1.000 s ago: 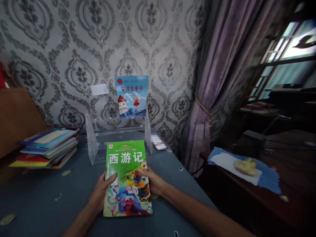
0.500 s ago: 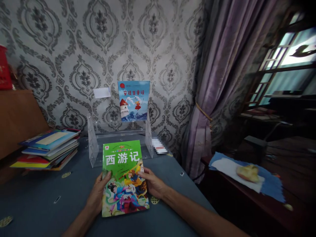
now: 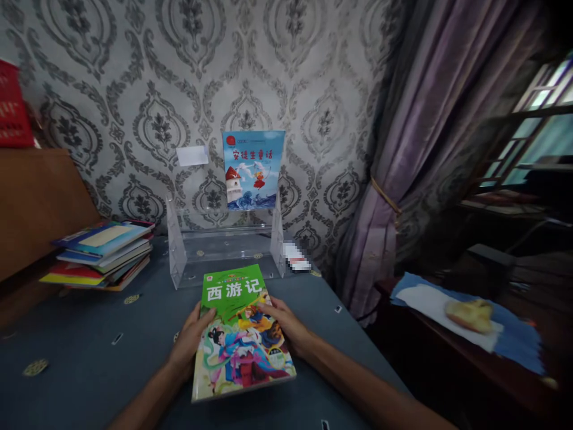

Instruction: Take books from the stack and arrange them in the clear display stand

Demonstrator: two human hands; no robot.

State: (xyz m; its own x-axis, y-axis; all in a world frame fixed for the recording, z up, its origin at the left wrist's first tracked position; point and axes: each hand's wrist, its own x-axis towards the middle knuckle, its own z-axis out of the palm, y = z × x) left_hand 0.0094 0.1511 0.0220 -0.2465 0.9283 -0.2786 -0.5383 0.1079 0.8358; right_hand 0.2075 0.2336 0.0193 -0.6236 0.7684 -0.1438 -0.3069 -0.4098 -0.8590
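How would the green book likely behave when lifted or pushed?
The green book seems fairly stiff, showing no sag between left hand and right hand. It looks smooth, so may slip. Flat and rectangular, it probably won't roll.

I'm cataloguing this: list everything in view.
Wall: one, grey, rear
Table: one, slate, foreground
Stand: one, transparent, on table
Blue book: one, blue, on stand
Card: one, white, beside blue book
Green book: one, multicoloured, before stand
Book stack: one, multicoloured, table's left
Panel: one, brown, left
Basket: one, red, above panel
Curtain: one, purple, right
Window: one, pale, beyond curtain
Cloth: one, blue, lower right
Lump: one, yellowish, over cloth
Left hand, right hand: two, bare, gripping green book
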